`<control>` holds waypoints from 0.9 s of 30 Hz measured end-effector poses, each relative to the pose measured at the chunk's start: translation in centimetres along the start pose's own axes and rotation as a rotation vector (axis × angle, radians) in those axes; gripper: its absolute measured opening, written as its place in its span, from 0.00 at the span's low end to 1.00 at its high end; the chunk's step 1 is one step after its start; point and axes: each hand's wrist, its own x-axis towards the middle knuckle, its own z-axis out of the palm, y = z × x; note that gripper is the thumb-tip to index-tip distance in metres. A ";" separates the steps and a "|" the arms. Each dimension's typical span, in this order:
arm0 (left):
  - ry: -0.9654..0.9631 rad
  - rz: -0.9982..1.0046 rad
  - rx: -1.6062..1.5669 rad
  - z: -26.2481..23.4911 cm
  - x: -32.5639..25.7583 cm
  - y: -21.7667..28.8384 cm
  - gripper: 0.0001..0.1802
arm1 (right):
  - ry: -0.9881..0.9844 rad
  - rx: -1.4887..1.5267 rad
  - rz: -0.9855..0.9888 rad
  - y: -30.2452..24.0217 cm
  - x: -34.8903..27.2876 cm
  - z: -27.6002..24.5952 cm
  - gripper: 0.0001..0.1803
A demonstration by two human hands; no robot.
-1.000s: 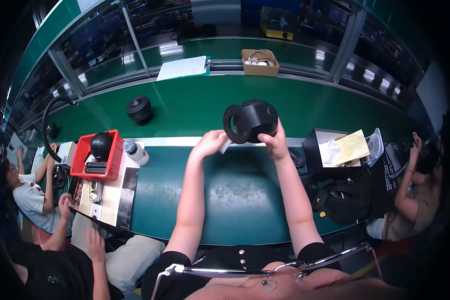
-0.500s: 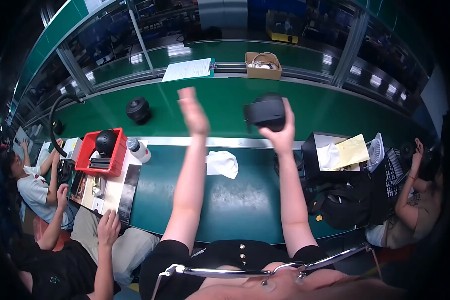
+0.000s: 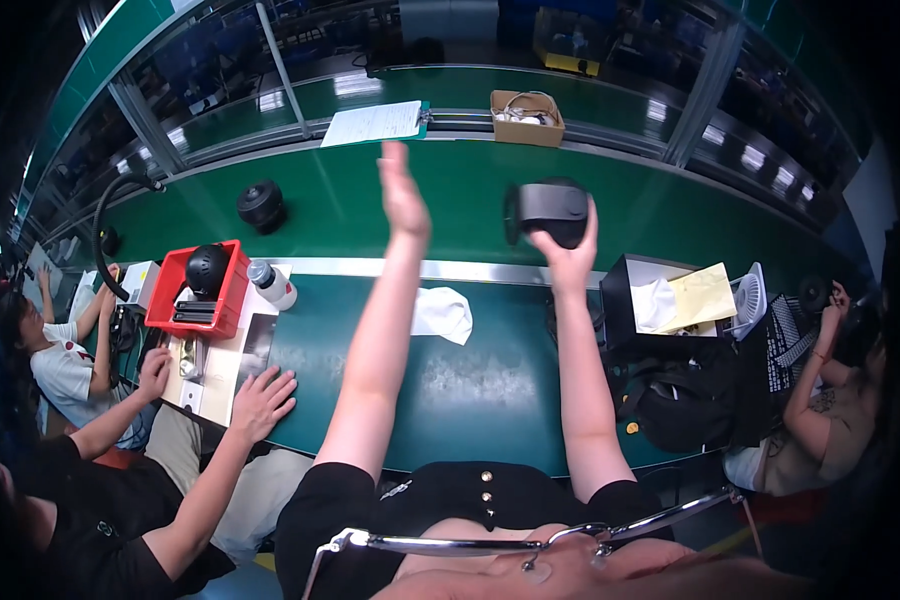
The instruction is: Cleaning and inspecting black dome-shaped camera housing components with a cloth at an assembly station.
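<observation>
My right hand [image 3: 568, 258] grips a black rounded device [image 3: 555, 207] from its near right side, holding it up over the green belt [image 3: 340, 215]. A smooth dark grey panel spans part of the device; its exact kind I cannot tell. To its left my left hand [image 3: 405, 198] is raised with fingers stretched out and nothing in it, slightly blurred. Another round black device [image 3: 261, 206] stands on the belt farther left. Below and between my forearms, a white cloth [image 3: 445, 314] lies on the dark green worktop [image 3: 480, 385].
On the left are a red bin [image 3: 228, 292] with black parts, a bottle [image 3: 271, 284] and a co-worker's hand [image 3: 262, 402] on the table edge. A box [image 3: 625, 300], fan [image 3: 750, 300] and black bag [image 3: 685, 405] sit right. A clipboard [image 3: 375, 123] and cardboard box [image 3: 526, 130] stand beyond.
The held device has turned, bringing its grey panel round, and moved slightly right. My left hand has shifted right and up. The co-worker's hands at left have come onto the table.
</observation>
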 end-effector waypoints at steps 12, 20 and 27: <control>0.060 -0.013 -0.245 0.9 0.4 -1.3 0.34 | -0.204 -0.053 -0.037 0.1 1.4 0.0 0.50; 0.131 -0.114 -0.436 1.5 0.4 -0.1 0.34 | -0.154 -0.147 -0.101 -0.1 1.5 1.2 0.49; 0.147 -0.151 -0.474 4.1 -1.8 -1.6 0.31 | -0.176 -0.010 -0.023 1.1 1.3 1.5 0.47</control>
